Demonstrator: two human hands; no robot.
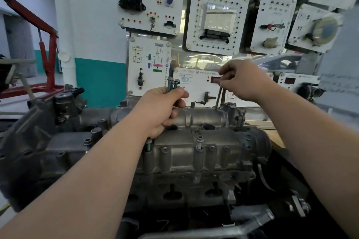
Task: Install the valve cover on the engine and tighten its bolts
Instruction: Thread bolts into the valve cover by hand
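Behind, training panels (217, 19) back the valve cover (194, 153). Left grip (163, 106) clutches bolts (172, 83) above it; right grip (240, 81) pinches 1 long bolt (218, 97) at its far edge.

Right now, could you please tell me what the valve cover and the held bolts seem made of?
Valve cover: likely cast aluminium, going by its dull grey, matte, ribbed surface. Bolts in the left hand: probably steel, with a dark greenish-grey coating and flanged heads.
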